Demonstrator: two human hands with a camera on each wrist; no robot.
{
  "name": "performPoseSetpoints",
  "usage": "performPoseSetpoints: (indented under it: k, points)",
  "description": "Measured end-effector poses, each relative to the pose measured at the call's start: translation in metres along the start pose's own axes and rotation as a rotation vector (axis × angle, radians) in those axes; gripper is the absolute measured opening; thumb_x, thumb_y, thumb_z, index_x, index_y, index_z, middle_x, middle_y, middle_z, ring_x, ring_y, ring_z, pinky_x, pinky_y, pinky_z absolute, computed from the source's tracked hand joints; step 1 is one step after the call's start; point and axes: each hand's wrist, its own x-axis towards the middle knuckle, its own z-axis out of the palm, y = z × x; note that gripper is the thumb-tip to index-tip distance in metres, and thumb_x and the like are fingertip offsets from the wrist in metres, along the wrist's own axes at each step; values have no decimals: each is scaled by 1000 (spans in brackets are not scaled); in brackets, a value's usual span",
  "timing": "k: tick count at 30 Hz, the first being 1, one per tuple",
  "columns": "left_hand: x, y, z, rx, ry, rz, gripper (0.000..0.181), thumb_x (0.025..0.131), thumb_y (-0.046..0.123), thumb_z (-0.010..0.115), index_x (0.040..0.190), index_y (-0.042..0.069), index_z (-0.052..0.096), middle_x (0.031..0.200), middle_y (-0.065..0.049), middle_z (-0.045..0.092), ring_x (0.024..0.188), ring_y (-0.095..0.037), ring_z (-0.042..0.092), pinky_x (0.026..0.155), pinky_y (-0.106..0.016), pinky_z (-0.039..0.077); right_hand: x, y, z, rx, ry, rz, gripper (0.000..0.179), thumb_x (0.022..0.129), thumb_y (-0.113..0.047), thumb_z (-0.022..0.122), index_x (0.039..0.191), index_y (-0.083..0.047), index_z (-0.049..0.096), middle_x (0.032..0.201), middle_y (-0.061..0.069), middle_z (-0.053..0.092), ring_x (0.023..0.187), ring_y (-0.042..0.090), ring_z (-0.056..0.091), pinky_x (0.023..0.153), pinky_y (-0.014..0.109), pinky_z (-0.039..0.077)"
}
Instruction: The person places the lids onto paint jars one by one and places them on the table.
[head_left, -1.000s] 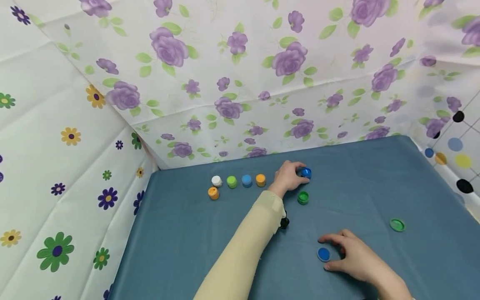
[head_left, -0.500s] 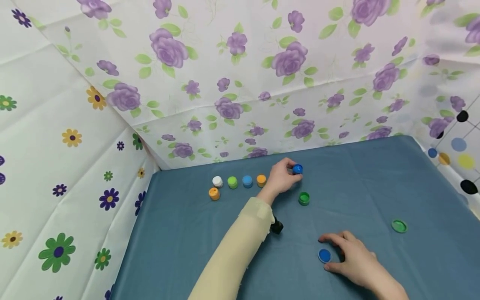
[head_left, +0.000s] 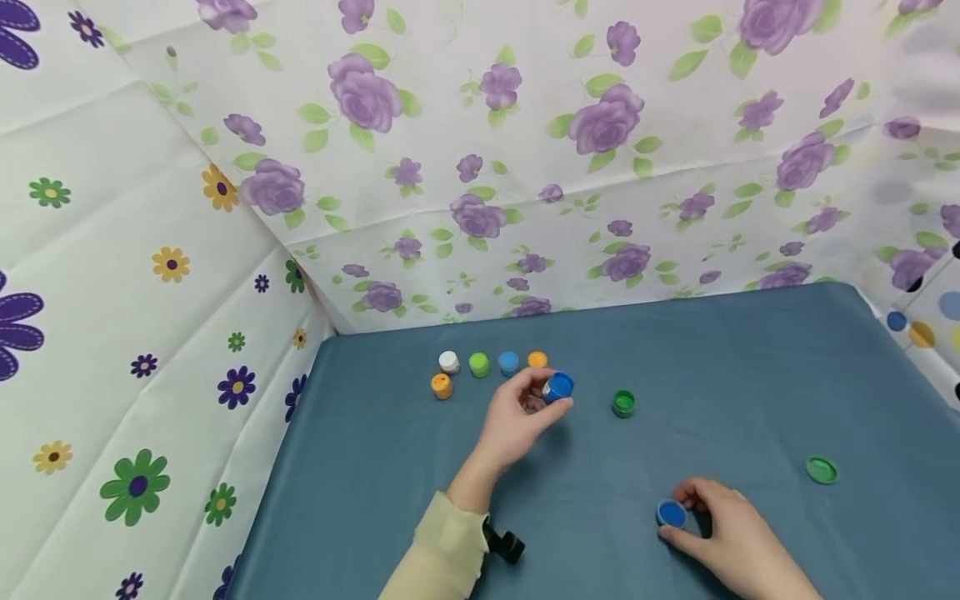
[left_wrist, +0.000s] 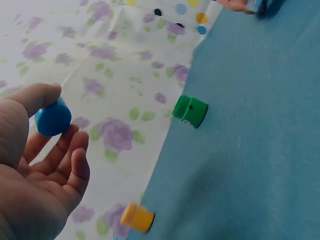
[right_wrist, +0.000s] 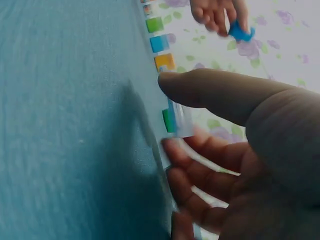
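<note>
My left hand [head_left: 517,421] holds a small open blue paint pot [head_left: 558,387] between thumb and fingers. The pot is raised above the cloth, and in the left wrist view its blue side [left_wrist: 53,119] faces the camera. Lower right, my right hand [head_left: 727,533] pinches a round blue lid [head_left: 671,514] by its edges, inner side up. In the right wrist view the pale lid [right_wrist: 181,120] stands between thumb and index finger. An uncapped green paint pot [head_left: 623,404] sits between the hands, and its green lid [head_left: 822,470] lies at the right.
Capped pots stand at the back left: white [head_left: 449,362], light green [head_left: 479,364], light blue [head_left: 508,363] and orange [head_left: 537,359] in a row. Another orange pot [head_left: 442,386] stands before them. Flowered sheets [head_left: 480,167] hang behind the blue cloth [head_left: 360,500].
My left hand has lifted the blue pot and brought it left and nearer. My right hand's thumb and fingers have closed in on the blue lid's edges.
</note>
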Motion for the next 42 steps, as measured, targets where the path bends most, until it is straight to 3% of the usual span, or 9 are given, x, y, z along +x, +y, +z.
performPoseSetpoints:
  k: [5, 11, 16, 21, 24, 31, 36, 42]
  points:
    - [-23, -5, -13, -71, 27, 17, 42, 97, 15, 82, 135, 8, 67, 110, -5, 72, 93, -18, 65, 83, -31, 54, -6, -8, -3, 57, 70, -42, 50, 93, -50, 84, 126, -15, 67, 105, -1, 65, 89, 18, 56, 73, 37, 48]
    - [-37, -17, -22, -180, 11, 5, 38, 96, 8, 82, 129, 5, 65, 108, -6, 71, 91, -16, 64, 83, -31, 54, -8, -25, 1, 45, 176, -138, 49, 97, -47, 81, 134, -17, 69, 114, -1, 66, 93, 18, 56, 64, 30, 44]
    - [-39, -23, -20, -295, -70, 50, 36, 98, 6, 78, 131, -2, 63, 110, -3, 69, 89, -14, 62, 79, -25, 53, -8, -41, 5, 185, 186, -168, 46, 93, -40, 86, 131, -19, 68, 114, -1, 65, 95, 21, 57, 68, 30, 46]
    - [-41, -22, -11, -368, -166, 71, 40, 101, 10, 76, 132, -8, 60, 110, -1, 69, 92, -13, 66, 85, -27, 58, -6, -59, 6, 343, 188, -232, 42, 91, -29, 90, 126, -18, 69, 109, 1, 68, 87, 24, 58, 66, 30, 47]
    - [-43, -22, -4, -395, -201, 76, 41, 103, 11, 74, 133, -11, 58, 107, 0, 69, 93, -12, 69, 88, -29, 60, -4, -71, 7, 300, 266, -310, 39, 90, -22, 90, 125, -19, 72, 105, -3, 68, 84, 23, 58, 62, 30, 45]
    - [-45, -23, 9, -439, -282, 59, 44, 105, 15, 72, 134, -14, 58, 107, 3, 70, 92, -8, 69, 86, -24, 59, 4, -99, 8, 48, 528, -471, 46, 82, -6, 93, 123, -19, 75, 107, -5, 69, 85, 13, 57, 64, 31, 47]
    - [-46, -25, 12, -470, -298, 21, 47, 103, 16, 75, 132, -15, 56, 106, 4, 69, 92, -6, 68, 86, -24, 59, 4, -104, 9, 56, 548, -534, 49, 80, -5, 95, 123, -21, 76, 109, -8, 67, 84, 11, 55, 62, 28, 45]
    - [-45, -27, 12, -476, -333, 16, 53, 103, 23, 76, 133, -17, 57, 111, 4, 70, 95, -6, 69, 88, -25, 59, 4, -103, 9, 133, 512, -598, 49, 85, -6, 93, 128, -23, 76, 130, -6, 67, 96, 12, 64, 68, 32, 57]
